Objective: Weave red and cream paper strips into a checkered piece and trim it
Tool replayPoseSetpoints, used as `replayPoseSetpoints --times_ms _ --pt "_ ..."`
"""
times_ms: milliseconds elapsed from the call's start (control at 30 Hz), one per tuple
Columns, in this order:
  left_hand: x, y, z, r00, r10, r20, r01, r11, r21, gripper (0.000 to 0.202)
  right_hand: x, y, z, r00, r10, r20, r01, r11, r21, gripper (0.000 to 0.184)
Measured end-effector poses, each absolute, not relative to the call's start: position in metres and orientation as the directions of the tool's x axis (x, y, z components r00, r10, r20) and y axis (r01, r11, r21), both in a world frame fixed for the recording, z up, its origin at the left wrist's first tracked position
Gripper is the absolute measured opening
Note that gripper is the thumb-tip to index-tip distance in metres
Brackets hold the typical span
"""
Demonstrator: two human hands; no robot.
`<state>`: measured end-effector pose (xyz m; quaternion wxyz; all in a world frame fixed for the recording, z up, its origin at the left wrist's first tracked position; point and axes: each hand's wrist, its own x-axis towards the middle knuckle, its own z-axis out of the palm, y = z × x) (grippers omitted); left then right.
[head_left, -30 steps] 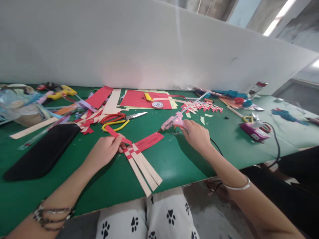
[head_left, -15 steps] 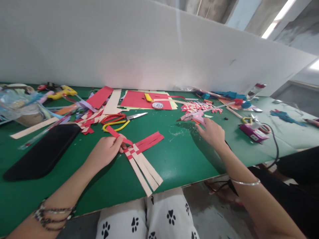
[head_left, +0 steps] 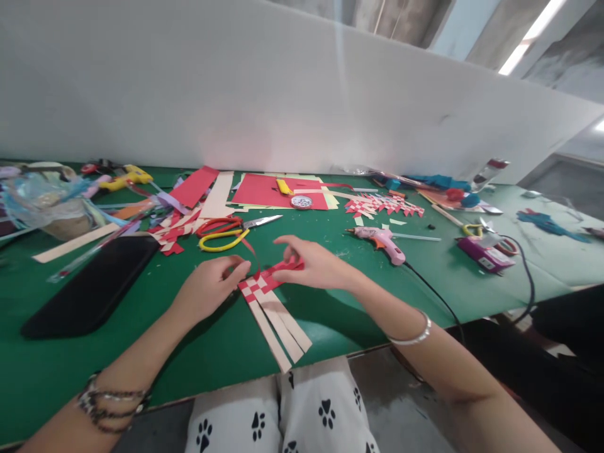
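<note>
Lying on the green table [head_left: 179, 371] is the red-and-cream paper weave [head_left: 256, 288], right hand [head_left: 318, 264] over its red ends [head_left: 268, 281], thumb and forefinger parted wide, left hand [head_left: 207, 286] just beside it, fingers curled nearly together (gripping anything? can't tell) near one thin curving red strip [head_left: 253, 253].

We have a small weave [head_left: 255, 288] of paper, checked red and cream, lying flat on the table [head_left: 202, 362]. Its cream strips [head_left: 278, 327] fan out loose toward us, gaps between them, their ends by the near edge. Its red strips [head_left: 270, 281] run off to the right, partly covered from our view. One narrow red strip [head_left: 251, 246] stands up, bent, at the far corner.
</note>
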<state>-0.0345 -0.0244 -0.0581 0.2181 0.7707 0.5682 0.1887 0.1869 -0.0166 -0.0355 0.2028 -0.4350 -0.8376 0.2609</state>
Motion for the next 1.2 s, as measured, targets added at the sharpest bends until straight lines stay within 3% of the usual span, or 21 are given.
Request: replayPoseSetpoints --times_ms 100,233,333,433,667,967,1200 --pt "-0.039 -0.025 -0.06 0.385 0.915 0.122 0.782 -0.393 0.484 0.043 0.163 0.001 -0.043 -0.503 0.858 0.104 0.556 0.413 -0.721 0.058" --pt "-0.052 -0.027 -0.069 0.567 0.809 0.153 0.72 -0.578 0.384 0.038 0.166 0.02 -0.048 -0.416 0.895 0.16 0.545 0.386 -0.744 0.022" --pt "-0.058 -0.029 -0.075 0.692 0.7 0.177 0.65 -0.711 0.269 0.035 0.18 0.025 -0.051 -0.392 0.904 0.169 0.522 0.37 -0.769 0.012" --pt "-0.058 -0.031 -0.077 0.758 0.629 0.174 0.607 -0.777 0.166 0.036 0.192 0.024 -0.055 -0.364 0.913 0.187 0.518 0.365 -0.773 0.011" --pt "-0.055 -0.036 -0.076 0.79 0.602 0.113 0.598 -0.798 0.068 0.04 0.2 0.021 -0.061 -0.355 0.909 0.218 0.634 0.406 -0.659 0.014" --pt "-0.053 -0.038 -0.078 0.791 0.601 0.112 0.592 -0.799 0.103 0.043 0.209 0.02 -0.067 -0.379 0.898 0.223 0.736 0.438 -0.516 0.02" --pt "-0.053 -0.038 -0.08 0.79 0.601 0.12 0.597 -0.799 0.066 0.045 0.211 0.02 -0.071 -0.44 0.864 0.243 0.773 0.503 -0.387 0.022"
